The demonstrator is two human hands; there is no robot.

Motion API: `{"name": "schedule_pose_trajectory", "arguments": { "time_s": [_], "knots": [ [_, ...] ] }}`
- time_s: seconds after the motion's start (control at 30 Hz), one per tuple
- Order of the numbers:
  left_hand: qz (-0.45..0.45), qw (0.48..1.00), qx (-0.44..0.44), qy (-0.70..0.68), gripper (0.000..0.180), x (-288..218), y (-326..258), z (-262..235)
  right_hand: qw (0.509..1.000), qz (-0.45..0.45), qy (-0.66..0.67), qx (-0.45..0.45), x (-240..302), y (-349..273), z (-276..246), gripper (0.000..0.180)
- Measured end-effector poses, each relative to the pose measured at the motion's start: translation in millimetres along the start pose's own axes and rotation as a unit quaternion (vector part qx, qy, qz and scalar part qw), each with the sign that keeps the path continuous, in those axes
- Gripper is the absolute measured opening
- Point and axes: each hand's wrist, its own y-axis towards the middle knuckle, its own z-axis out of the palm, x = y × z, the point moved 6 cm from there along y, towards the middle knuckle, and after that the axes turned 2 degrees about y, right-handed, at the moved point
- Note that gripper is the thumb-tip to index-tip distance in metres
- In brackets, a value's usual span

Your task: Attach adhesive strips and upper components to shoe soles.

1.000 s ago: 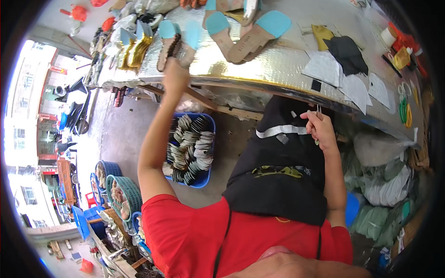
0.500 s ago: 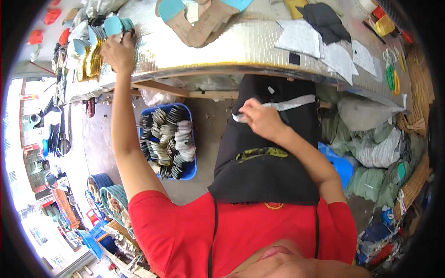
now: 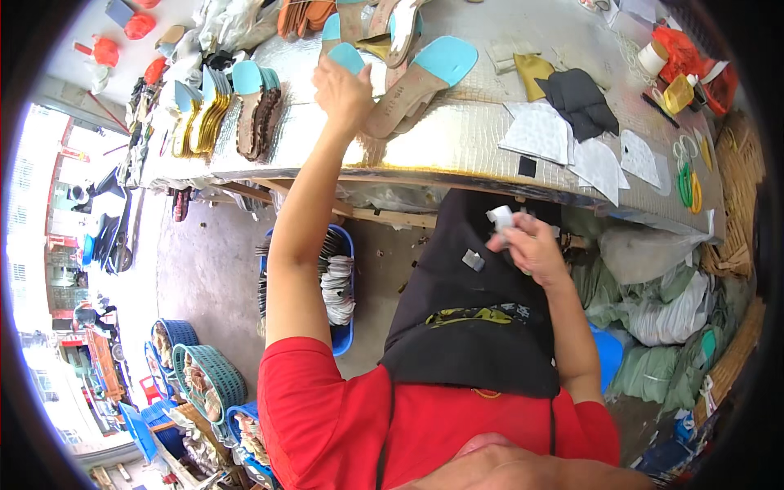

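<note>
I am reaching my left hand point(image 3: 341, 88) onto a blue shoe sole point(image 3: 349, 57) on the table point(image 3: 457, 139), fingers curled on it. My right hand point(image 3: 529, 245) is pinching a small white piece point(image 3: 501, 218). A blue basket point(image 3: 346, 286) below is holding shoe soles.

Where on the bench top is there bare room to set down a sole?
One free patch is the shiny front strip of the bench, between the upright row of soles and the white cut pieces. The left hand borders it by the blue-lined soles. Crowded: the left end and the right end near the green scissors.
</note>
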Motion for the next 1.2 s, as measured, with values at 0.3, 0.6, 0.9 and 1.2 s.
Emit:
{"name": "schedule_pose_trajectory", "arguments": {
  "time_s": [0.3,0.6,0.9,1.2],
  "knots": [
    [-0.124,0.937,0.151,-0.29,0.049,77.1,65.4,48.7,0.996,-0.048,0.066,-0.034,9.7,-10.8,-23.7,0.024],
    [0.132,0.964,-0.151,-0.177,0.045,6.4,11.7,-80.7,0.98,-0.065,-0.02,-0.185,-3.3,-13.9,-21.0,0.018],
    [0.022,0.771,0.144,-0.62,0.025,-33.6,-136.8,-91.5,0.977,-0.157,-0.042,-0.141,10.6,-2.2,-26.1,0.028],
    [-0.096,0.605,0.353,-0.707,0.033,-56.8,-225.0,-35.0,0.955,-0.196,-0.154,-0.163,22.8,-19.4,5.1,0.026]
  ]
}}
